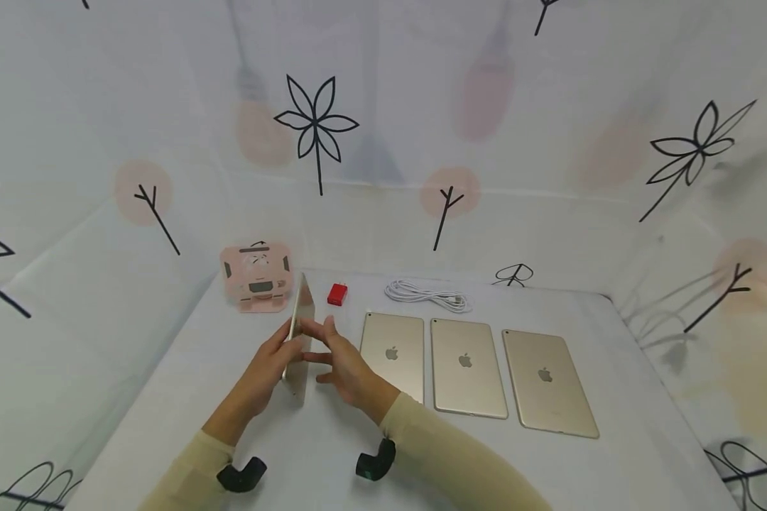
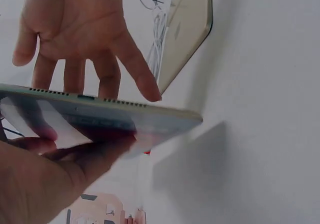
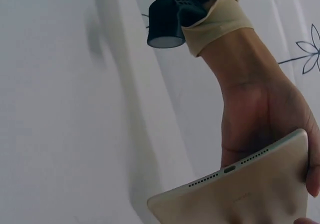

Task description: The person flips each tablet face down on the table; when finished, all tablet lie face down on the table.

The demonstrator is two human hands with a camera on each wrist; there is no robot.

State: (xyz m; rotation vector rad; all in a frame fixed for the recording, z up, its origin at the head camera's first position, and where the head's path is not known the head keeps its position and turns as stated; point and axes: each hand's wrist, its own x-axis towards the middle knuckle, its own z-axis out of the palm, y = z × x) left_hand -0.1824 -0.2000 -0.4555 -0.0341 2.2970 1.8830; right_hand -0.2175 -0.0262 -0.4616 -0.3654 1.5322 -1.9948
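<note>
My left hand (image 1: 263,369) holds a gold tablet (image 1: 304,304) raised on its edge, its screen side toward that hand. In the right wrist view, fingers of this left hand (image 3: 265,114) curl over one side edge of the tablet (image 3: 250,199). Across from it, my right hand (image 1: 354,376) has its fingers extended and spread at the tablet's back. The left wrist view shows the right hand (image 2: 77,24) behind the tablet (image 2: 165,124), fingertips partly hidden by it. Speaker holes and a port line the tablet's near edge.
Three gold tablets lie back up in a row: the nearest one (image 1: 393,348), a middle one (image 1: 466,365) and a right one (image 1: 550,383). Toward the back are a pink case-like item (image 1: 258,277), a red charger plug (image 1: 336,294) and a coiled white cable (image 1: 425,292).
</note>
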